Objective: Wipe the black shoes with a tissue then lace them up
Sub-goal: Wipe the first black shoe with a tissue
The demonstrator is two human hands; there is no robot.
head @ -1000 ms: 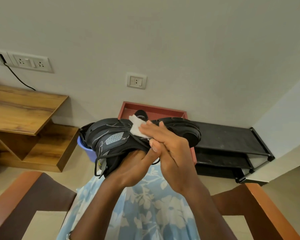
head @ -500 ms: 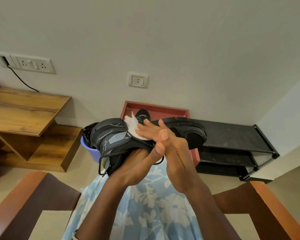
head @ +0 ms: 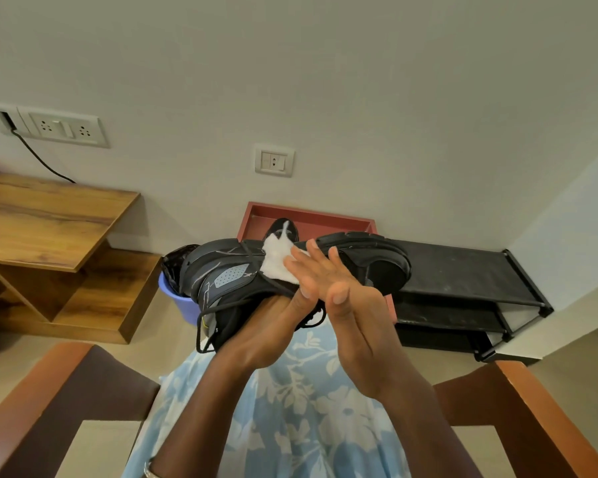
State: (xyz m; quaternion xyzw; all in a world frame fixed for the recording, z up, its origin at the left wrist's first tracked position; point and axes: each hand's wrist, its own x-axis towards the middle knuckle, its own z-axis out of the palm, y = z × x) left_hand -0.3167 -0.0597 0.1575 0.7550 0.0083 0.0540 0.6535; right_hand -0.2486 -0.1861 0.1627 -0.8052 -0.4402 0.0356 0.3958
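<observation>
Head view. Since a second ago, the right hand (head: 356, 326) has rolled onto its edge, so more of the tissue (head: 277, 260) shows than before. The shoe sits a little higher in the picture.

The black shoe (head: 228, 274) is held up in the air over the person's lap, lying on its side with the sole turned towards the wall. The left hand (head: 266, 329) grips it from beneath at the opening. Only the thumb is visible, and the rest of that hand is hidden behind the shoe. The right hand's fingers (head: 311, 267) are straight and spread, pressing the white tissue flat against the upper near the middle of the shoe. They are not curled round anything.

Progress, as judged: wiping of this shoe is under way and not finished. The lace (head: 204, 322) hangs loose in a loop below the shoe, so lacing has not begun.

A dark object with a white patch (head: 283, 231) lies in the red tray (head: 311, 215) behind. It may be the second shoe, but most of it is hidden. If so, it still needs both steps.
</observation>
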